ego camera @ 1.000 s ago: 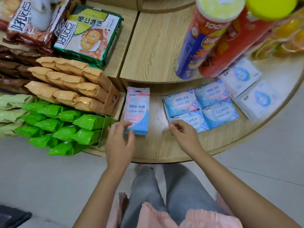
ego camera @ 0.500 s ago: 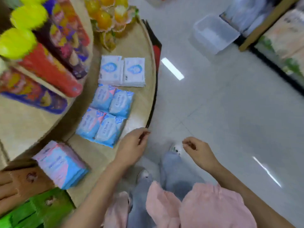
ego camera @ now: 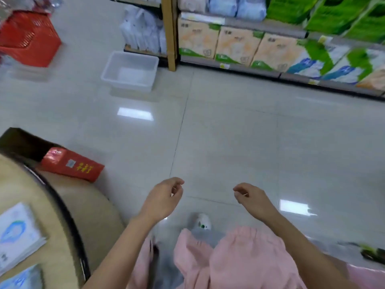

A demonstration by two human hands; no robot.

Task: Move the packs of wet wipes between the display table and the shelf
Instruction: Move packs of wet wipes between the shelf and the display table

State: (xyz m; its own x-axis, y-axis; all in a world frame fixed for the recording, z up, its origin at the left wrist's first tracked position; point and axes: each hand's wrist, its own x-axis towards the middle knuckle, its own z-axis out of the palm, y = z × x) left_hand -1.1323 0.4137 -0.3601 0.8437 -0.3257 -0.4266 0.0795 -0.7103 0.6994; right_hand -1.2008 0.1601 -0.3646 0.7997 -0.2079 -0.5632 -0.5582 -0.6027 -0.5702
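Note:
My left hand [ego camera: 164, 199] and my right hand [ego camera: 252, 198] hang in front of me over the tiled floor, fingers loosely curled, holding nothing. The round wooden display table [ego camera: 62, 222] is at the lower left edge of the view. On it lie a white wet wipes pack with a blue drop [ego camera: 17, 234] and the corner of a light blue pack [ego camera: 23, 279]. The shelf [ego camera: 239, 65] stands across the aisle at the upper right, stocked with tissue packs in orange, green and blue wrapping.
A clear plastic tub [ego camera: 130, 70] sits on the floor by the shelf's wooden post. A red basket [ego camera: 29, 38] is at the upper left. A red box [ego camera: 71, 164] lies on the table's edge. Glossy floor spans between table and shelf.
The view has swung right, from the table to the aisle and shelf. Both hands left the wipes packs and now hang free, holding nothing.

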